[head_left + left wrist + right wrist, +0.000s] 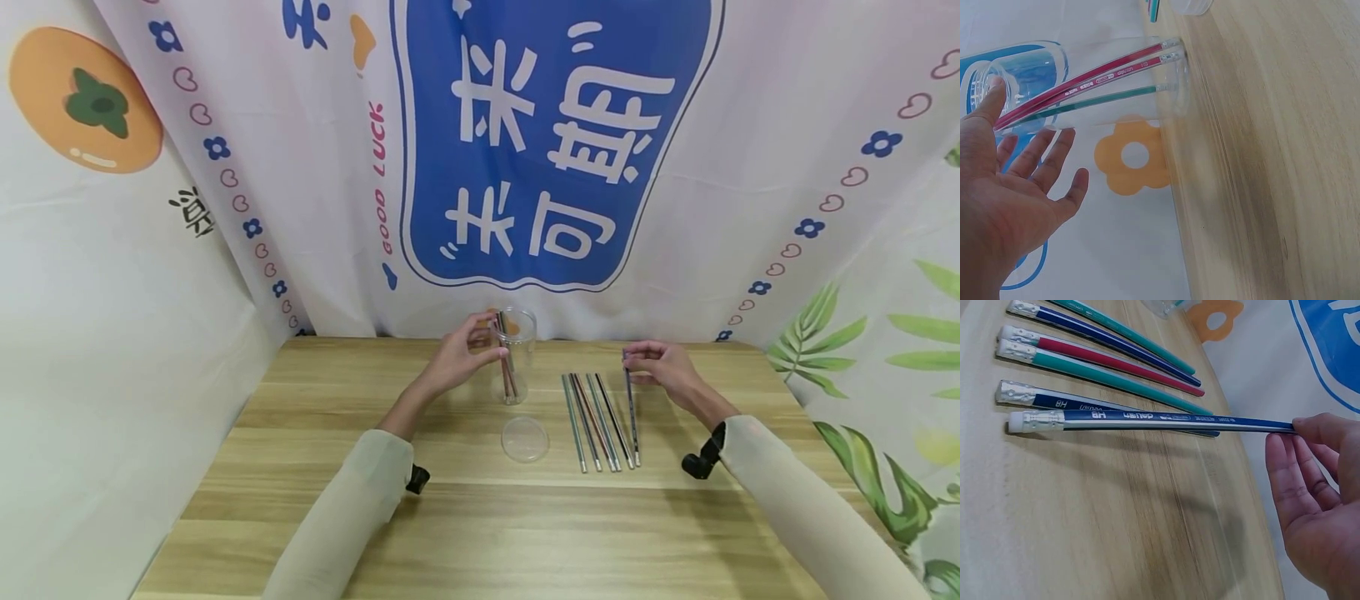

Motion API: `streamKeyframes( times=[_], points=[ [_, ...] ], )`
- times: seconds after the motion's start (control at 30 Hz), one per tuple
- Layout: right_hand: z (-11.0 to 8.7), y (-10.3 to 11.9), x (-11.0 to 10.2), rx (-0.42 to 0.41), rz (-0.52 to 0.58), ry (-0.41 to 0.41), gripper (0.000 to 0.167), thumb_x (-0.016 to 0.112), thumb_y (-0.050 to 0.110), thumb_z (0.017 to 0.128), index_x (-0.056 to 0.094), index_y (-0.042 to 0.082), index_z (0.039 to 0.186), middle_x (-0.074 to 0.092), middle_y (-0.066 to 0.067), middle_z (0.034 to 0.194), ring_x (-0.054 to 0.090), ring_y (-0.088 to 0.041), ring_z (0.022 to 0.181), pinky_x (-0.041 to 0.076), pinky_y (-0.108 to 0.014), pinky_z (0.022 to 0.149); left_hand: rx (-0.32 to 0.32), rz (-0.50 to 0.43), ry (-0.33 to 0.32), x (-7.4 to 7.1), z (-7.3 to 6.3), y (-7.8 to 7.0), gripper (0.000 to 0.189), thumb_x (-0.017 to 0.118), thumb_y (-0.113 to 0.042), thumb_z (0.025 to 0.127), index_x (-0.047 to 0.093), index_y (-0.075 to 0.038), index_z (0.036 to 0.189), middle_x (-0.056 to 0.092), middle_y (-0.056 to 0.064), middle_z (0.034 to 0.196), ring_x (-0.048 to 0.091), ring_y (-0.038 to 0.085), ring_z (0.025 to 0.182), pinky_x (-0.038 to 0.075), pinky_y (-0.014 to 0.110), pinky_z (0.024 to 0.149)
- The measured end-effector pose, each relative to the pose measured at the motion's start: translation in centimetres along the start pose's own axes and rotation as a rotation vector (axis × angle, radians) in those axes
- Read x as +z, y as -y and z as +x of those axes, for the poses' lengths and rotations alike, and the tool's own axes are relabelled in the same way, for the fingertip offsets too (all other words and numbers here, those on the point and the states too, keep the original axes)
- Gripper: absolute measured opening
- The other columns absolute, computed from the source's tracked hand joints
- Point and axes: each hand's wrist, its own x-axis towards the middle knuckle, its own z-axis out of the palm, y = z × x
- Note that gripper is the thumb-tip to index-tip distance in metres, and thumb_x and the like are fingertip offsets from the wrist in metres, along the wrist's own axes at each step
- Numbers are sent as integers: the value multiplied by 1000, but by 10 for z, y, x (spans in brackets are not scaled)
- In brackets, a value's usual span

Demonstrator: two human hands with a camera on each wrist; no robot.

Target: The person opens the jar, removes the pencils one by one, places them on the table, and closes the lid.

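Note:
A clear jar (522, 354) stands at the back of the wooden table. Inside it lean two red pencils (1116, 77) and a green one (1097, 104), eraser ends down. My left hand (459, 354) holds the jar near its neck, thumb (992, 100) at the rim. Farther right, my right hand (667, 371) pinches a dark blue pencil (1172, 419) at its end away from the eraser. This pencil slopes over the table, its white eraser (1017, 422) toward the near side. Beside it lies a row of several pencils (592, 421), green, blue, red and black.
A round clear lid (525, 439) lies on the table (480, 533) in front of the jar. Directly behind the table's back edge hangs a printed cloth (345, 250). More patterned cloth (885, 275) borders the right side.

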Motion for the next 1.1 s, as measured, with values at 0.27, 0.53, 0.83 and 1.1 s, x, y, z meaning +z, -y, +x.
streamKeyframes(
  times=[0.27,0.53,0.83,1.1],
  points=[
    [7,-9,5,45,-37,46,44,73,1,98,57,-15,136,78,-10,110,76,-16,95,65,-33,87,5,10,2,1,-1,2,70,83,-25,95,49,-13,155,64,14,146,63,35,134,53,49,112],
    [13,-12,10,70,-80,64,44,73,1,99,58,-14,137,76,-13,111,75,-13,90,65,-30,83,8,6,-7,1,1,3,70,83,-25,95,48,-13,155,63,14,147,62,35,135,53,49,111],
    [17,-17,14,131,-123,79,42,70,2,101,59,-12,138,74,-17,117,73,-16,86,66,-32,82,14,21,-3,0,0,2,70,82,-23,95,48,-13,155,60,13,151,61,35,136,52,49,113],
    [17,-18,18,133,-141,85,41,70,-1,100,58,-14,138,72,-22,121,74,-15,88,66,-31,80,15,18,-9,0,1,3,70,82,-24,95,49,-13,155,61,13,150,61,35,136,52,50,112]
  ],
)
